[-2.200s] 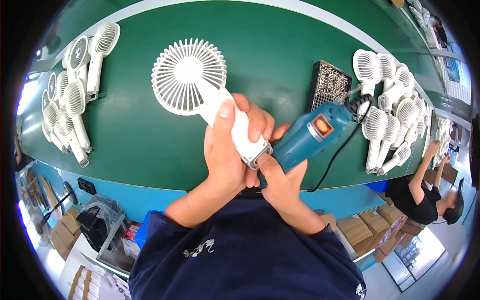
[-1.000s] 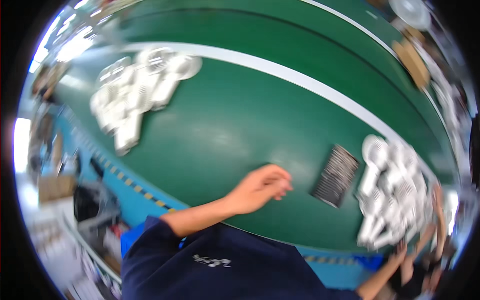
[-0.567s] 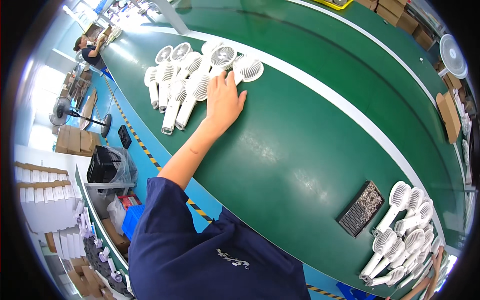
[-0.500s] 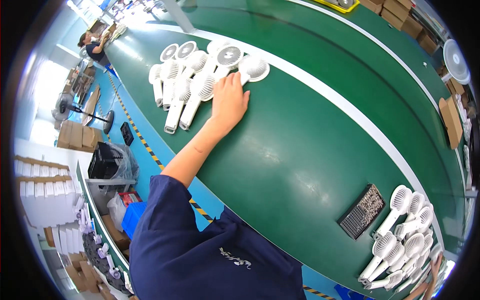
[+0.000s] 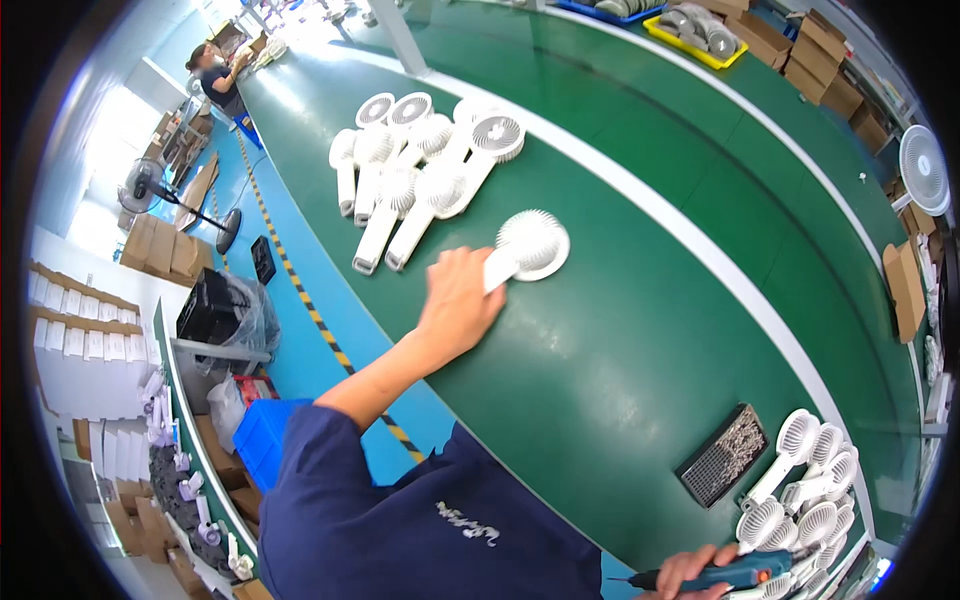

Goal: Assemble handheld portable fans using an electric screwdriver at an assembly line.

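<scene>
My left hand [image 5: 460,302] is closed around the handle of a white handheld fan [image 5: 532,246], whose round grille points away from me over the green table. Beyond it lies a cluster of similar white fans [image 5: 440,188], their handles toward me. At the lower right my right hand [image 5: 688,572] grips a teal electric screwdriver [image 5: 750,570] with a dark tip pointing left. More white fans [image 5: 818,465] are heaped beside the tool, partly hidden by it. A black tray of small screws [image 5: 724,456] sits left of that heap.
A white strip [image 5: 680,220] runs along the green table [image 5: 590,370]. On the far side stand a yellow tray of round parts [image 5: 700,35], cardboard boxes [image 5: 815,55] and a large white fan [image 5: 924,170]. Another person [image 5: 222,80] works at the far left end.
My left hand has drawn one fan from the cluster toward me. My right hand has come into view at the lower right with the screwdriver. The view has shifted slightly.
</scene>
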### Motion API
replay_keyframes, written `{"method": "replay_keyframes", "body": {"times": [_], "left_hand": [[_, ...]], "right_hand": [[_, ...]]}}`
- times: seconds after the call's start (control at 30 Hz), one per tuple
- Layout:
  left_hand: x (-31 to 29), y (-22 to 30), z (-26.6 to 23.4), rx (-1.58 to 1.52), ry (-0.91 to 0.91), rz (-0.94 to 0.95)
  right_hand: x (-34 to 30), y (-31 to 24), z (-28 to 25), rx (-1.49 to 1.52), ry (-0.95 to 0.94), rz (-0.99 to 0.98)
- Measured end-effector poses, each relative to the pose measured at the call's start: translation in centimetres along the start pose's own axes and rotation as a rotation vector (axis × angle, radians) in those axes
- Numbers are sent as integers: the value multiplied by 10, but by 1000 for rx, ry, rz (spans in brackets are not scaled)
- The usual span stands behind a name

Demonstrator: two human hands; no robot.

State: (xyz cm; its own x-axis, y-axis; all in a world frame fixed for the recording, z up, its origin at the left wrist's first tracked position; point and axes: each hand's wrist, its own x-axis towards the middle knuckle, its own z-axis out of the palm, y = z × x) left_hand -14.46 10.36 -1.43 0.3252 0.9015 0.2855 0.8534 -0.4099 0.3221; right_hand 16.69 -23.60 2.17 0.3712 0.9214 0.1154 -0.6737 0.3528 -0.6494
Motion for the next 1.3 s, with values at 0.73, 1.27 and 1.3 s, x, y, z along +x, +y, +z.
{"method": "replay_keyframes", "body": {"times": [0.73,1.27,1.3], "left_hand": [[-32,128,19,-79,-225,210],[0,155,31,-169,-507,873],[-6,160,30,-153,-510,856]], "right_hand": [[103,-6,48,-506,153,-348],[118,2,-30,-494,113,-799],[119,3,-31,-515,108,-806]]}}
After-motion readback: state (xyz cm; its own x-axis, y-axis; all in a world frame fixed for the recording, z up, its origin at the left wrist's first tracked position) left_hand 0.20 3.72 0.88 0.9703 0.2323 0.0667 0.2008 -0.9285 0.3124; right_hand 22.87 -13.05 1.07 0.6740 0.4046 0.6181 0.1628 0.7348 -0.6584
